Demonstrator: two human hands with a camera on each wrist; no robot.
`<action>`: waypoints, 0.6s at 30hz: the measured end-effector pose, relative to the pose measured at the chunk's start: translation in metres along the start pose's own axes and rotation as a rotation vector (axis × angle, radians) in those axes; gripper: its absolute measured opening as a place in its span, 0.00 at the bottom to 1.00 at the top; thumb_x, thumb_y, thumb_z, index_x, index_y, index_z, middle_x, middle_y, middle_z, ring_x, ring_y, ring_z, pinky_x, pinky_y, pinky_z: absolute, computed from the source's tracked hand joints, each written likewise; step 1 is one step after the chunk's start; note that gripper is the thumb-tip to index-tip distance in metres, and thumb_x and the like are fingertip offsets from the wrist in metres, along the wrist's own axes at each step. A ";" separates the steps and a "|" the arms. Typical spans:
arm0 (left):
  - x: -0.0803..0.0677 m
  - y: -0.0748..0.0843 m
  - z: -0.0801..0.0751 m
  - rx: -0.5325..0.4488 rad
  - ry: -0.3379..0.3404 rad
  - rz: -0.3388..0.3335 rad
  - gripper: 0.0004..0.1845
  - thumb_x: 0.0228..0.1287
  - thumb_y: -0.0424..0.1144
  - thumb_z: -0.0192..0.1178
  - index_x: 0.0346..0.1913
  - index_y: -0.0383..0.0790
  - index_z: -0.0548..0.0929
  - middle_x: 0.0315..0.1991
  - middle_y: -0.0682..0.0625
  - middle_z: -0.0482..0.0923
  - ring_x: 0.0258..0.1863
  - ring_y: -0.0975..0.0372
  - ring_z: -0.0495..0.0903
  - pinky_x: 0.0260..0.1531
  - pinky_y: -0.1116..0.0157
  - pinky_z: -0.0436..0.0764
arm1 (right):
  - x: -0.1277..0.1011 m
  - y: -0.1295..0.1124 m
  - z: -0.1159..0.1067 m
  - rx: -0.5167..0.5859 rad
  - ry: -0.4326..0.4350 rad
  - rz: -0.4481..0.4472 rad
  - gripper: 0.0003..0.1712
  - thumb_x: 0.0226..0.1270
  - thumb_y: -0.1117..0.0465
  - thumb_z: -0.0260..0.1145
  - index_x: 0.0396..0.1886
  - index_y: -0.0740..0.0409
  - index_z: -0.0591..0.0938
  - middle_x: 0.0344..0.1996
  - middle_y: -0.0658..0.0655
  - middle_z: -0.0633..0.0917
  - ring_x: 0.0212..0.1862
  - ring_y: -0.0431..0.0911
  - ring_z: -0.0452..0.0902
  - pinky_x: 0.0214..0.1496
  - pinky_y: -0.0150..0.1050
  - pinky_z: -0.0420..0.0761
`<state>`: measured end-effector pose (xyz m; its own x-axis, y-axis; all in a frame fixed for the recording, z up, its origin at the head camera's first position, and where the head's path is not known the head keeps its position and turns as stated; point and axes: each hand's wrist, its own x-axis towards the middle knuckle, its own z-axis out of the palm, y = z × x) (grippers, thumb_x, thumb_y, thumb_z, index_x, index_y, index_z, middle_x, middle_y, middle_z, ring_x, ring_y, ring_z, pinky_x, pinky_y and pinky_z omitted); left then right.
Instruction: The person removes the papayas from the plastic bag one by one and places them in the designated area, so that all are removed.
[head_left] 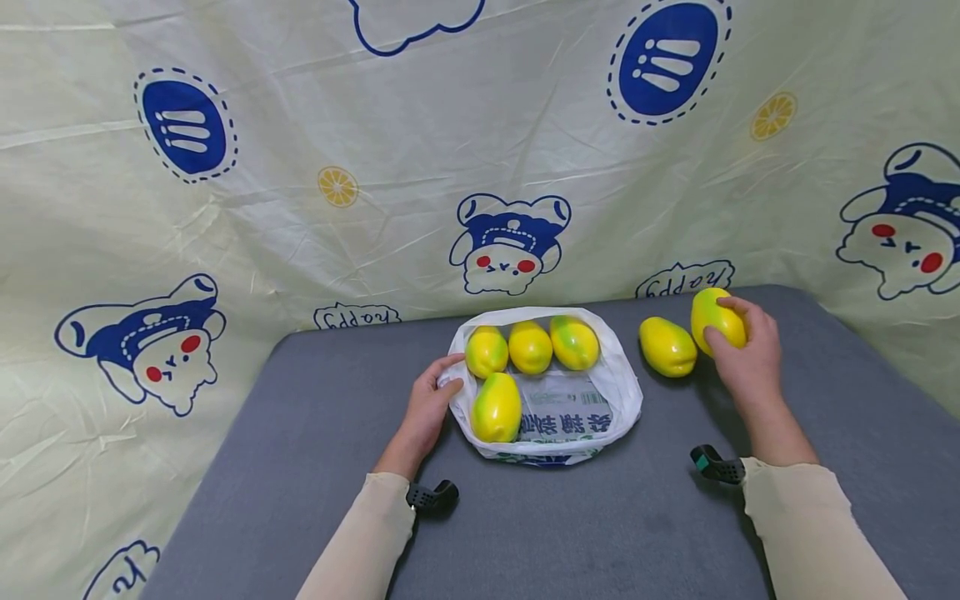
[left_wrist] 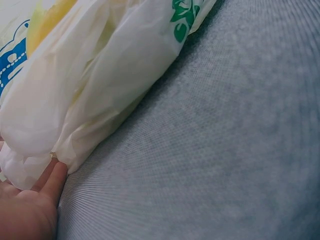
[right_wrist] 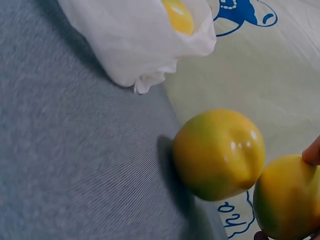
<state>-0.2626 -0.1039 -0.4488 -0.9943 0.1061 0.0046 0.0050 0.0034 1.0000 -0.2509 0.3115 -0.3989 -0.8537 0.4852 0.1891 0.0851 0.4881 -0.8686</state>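
Resting on a grey-covered bench (head_left: 315,467), a white plastic bag (head_left: 600,392) is seen lying open with four yellow-green mangoes inside: three in a row at the back (head_left: 530,347) and one nearer the front left (head_left: 496,407). The bag's left rim is held by the left hand (head_left: 427,412), thumb and fingers curled about the plastic; in the left wrist view only the thumb (left_wrist: 50,182) is shown touching the crumpled film, so the exact pinch cannot be told from there. Well to the right of the bag, a fifth mango (head_left: 717,318) is gripped by the right hand (head_left: 742,354), fingers wrapped round its far side, and appears lifted just clear of the bench or barely resting on it; which cannot be settled. A sixth mango (head_left: 667,347) lies loose on the bench just beside the held one, between it and the bag; the right wrist view shows the two fruits (right_wrist: 218,153) nearly touching. Judged from this layout, the bagging is roughly two-thirds done: four fruits are in, one is in hand, one is untouched. A printed cartoon cloth (head_left: 225,208) is hung behind the bench. Pale long sleeves (head_left: 810,533) are worn.
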 end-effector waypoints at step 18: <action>-0.001 0.001 0.001 0.006 0.005 0.006 0.21 0.72 0.31 0.51 0.66 0.43 0.76 0.75 0.46 0.63 0.77 0.54 0.58 0.78 0.52 0.56 | 0.004 0.022 0.002 -0.061 -0.056 -0.021 0.33 0.72 0.55 0.55 0.75 0.56 0.65 0.72 0.70 0.62 0.67 0.65 0.58 0.63 0.62 0.63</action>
<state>-0.2611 -0.1034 -0.4478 -0.9948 0.1013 0.0105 0.0114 0.0090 0.9999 -0.2531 0.3229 -0.4183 -0.8830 0.4337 0.1797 0.0965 0.5423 -0.8346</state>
